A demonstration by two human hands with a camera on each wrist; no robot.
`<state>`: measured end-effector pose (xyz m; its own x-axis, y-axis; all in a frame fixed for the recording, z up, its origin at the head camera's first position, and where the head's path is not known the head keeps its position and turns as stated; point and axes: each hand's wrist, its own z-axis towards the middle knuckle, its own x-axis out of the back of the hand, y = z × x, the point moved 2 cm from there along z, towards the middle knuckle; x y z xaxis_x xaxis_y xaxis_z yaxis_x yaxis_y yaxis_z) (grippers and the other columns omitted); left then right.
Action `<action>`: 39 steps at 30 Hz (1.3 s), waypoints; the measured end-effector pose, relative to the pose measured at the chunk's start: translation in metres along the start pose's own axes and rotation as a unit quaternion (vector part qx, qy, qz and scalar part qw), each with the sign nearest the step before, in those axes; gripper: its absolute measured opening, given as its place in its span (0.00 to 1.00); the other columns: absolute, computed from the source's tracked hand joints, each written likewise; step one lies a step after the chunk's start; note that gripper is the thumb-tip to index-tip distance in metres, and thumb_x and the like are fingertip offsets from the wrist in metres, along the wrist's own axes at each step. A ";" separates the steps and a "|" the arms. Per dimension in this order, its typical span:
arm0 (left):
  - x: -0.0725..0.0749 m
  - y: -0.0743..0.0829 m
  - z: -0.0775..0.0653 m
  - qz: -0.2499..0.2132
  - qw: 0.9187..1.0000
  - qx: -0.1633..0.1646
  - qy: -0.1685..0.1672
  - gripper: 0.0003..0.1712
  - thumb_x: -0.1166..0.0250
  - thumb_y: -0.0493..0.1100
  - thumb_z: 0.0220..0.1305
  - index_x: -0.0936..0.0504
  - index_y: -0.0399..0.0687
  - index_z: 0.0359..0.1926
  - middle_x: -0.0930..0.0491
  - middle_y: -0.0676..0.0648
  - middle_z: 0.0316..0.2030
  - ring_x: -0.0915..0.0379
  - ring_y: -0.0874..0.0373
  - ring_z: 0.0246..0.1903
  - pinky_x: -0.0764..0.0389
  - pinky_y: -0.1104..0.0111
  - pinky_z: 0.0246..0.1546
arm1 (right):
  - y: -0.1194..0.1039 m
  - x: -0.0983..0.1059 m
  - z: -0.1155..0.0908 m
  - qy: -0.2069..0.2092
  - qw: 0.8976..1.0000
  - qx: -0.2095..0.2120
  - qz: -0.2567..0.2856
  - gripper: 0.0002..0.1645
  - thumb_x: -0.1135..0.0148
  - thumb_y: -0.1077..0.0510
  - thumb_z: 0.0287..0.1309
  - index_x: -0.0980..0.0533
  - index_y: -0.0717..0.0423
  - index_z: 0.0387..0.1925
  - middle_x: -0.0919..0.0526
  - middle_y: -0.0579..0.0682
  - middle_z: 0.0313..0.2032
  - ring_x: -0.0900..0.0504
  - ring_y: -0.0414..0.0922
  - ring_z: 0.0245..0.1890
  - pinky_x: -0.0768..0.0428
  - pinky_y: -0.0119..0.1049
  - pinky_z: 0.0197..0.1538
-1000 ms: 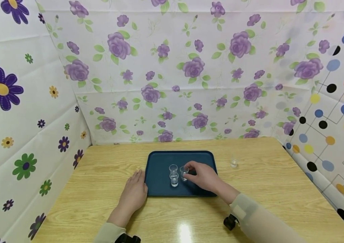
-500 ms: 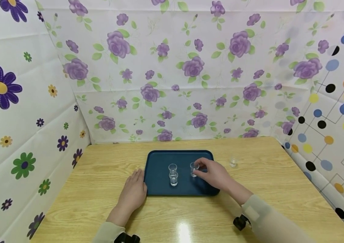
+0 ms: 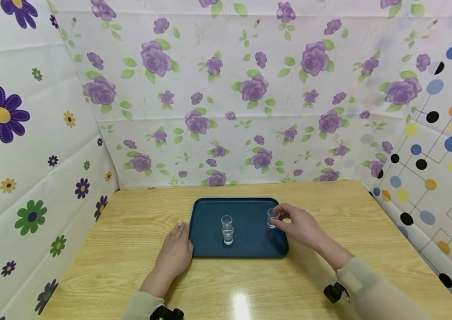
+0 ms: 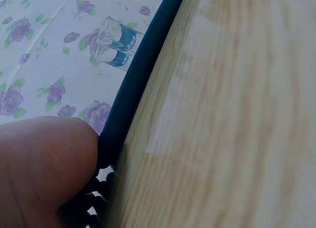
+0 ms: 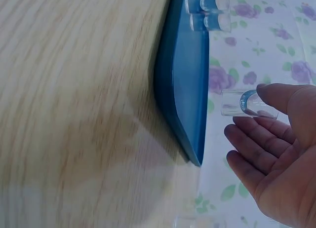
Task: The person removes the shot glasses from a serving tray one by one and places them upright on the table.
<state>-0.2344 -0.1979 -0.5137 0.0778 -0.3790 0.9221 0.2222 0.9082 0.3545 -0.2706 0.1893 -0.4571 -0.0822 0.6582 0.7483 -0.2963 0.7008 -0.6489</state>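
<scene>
Leftmost, a white cloth [image 3: 18, 164] printed with purple, green and orange flowers hangs beside the wooden table [image 3: 130, 231]. The left hand [image 3: 175, 249] lies flat on the tabletop, its fingers straight and gripping nothing, its thumb side against the left edge of a dark blue tray [image 3: 210, 218]. Near the tray's middle stand two clear glasses, the far glass [image 3: 227, 220] partly overlapped by the near glass [image 3: 228, 239]; both are upright. Behind everything hangs a rose-patterned cloth [image 3: 254, 89]. Farther right, a third glass [image 3: 271, 218] is held upright and raised over the tray's right part, pinched between the thumb and fingers of the right hand [image 3: 299, 226]. Beyond that hand a fourth glass [image 5: 197, 222] is mostly hidden or cut off, and a dotted cloth [image 3: 442, 178] closes the right side.
</scene>
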 end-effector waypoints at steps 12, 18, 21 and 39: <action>-0.001 -0.001 0.002 0.006 1.000 -0.009 0.004 0.31 0.45 0.35 0.83 0.34 0.24 0.79 0.36 0.26 0.79 0.42 0.29 0.81 0.40 0.37 0.80 | 0.018 0.021 -0.013 0.015 1.000 0.006 -0.005 0.16 0.31 0.48 0.79 0.17 0.51 0.59 0.11 0.47 0.54 0.12 0.52 0.58 0.13 0.55 0.57; -0.001 0.000 0.002 0.004 1.000 -0.008 0.002 0.31 0.45 0.35 0.83 0.34 0.24 0.79 0.36 0.26 0.79 0.43 0.30 0.81 0.40 0.37 0.80 | 0.027 0.031 -0.024 0.020 1.000 -0.007 -0.017 0.20 0.31 0.49 0.79 0.18 0.55 0.63 0.12 0.49 0.56 0.12 0.53 0.58 0.14 0.58 0.59; -0.001 0.000 0.001 0.002 1.000 -0.006 0.001 0.31 0.45 0.35 0.83 0.34 0.24 0.79 0.36 0.26 0.79 0.43 0.30 0.81 0.40 0.37 0.80 | 0.033 0.037 -0.029 0.021 1.000 -0.009 -0.021 0.21 0.31 0.48 0.79 0.18 0.55 0.63 0.12 0.50 0.56 0.12 0.54 0.58 0.14 0.59 0.58; -0.003 -0.002 0.000 -0.007 1.000 -0.002 0.005 0.30 0.46 0.35 0.83 0.34 0.23 0.79 0.35 0.25 0.79 0.43 0.29 0.81 0.41 0.37 0.81 | 0.065 0.066 -0.045 0.041 0.998 -0.035 -0.040 0.25 0.31 0.47 0.79 0.19 0.61 0.64 0.11 0.56 0.55 0.14 0.61 0.60 0.16 0.66 0.61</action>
<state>-0.2350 -0.1987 -0.5169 0.0842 -0.3940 0.9153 0.2279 0.9018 0.3672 -0.2527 0.2908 -0.4559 0.0186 0.6176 0.7863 -0.2321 0.7676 -0.5974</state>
